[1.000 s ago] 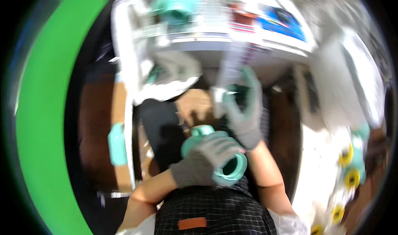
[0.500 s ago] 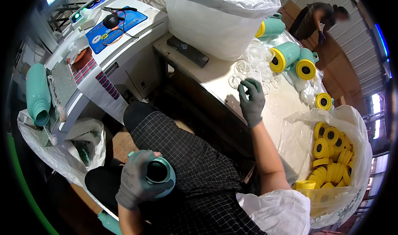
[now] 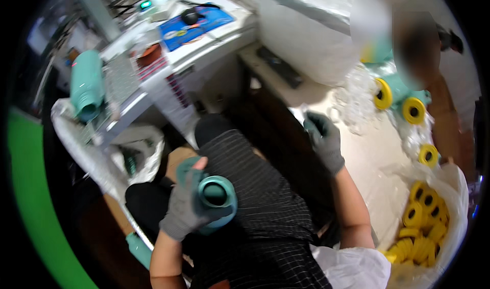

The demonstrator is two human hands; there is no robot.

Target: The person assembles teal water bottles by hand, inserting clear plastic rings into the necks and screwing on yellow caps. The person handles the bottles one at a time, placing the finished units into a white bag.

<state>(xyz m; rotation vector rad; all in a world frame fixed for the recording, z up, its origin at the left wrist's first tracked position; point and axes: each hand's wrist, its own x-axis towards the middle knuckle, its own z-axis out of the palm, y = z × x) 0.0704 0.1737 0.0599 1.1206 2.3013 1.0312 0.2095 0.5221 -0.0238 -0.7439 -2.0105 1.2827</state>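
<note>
Left hand (image 3: 186, 206) wraps teal jug (image 3: 229, 193), mouth as yet unlidded; right hand (image 3: 325, 142) half-curled, cannot tell if gripping; yellow-lidded jugs (image 3: 400, 90) already sit beyond.

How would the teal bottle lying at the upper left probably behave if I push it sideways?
The teal bottle would likely roll, because its body looks rounded. It is probably light for its size, as its open mouth shows a hollow inside. Its smooth-looking surface may feel slippery.
</note>
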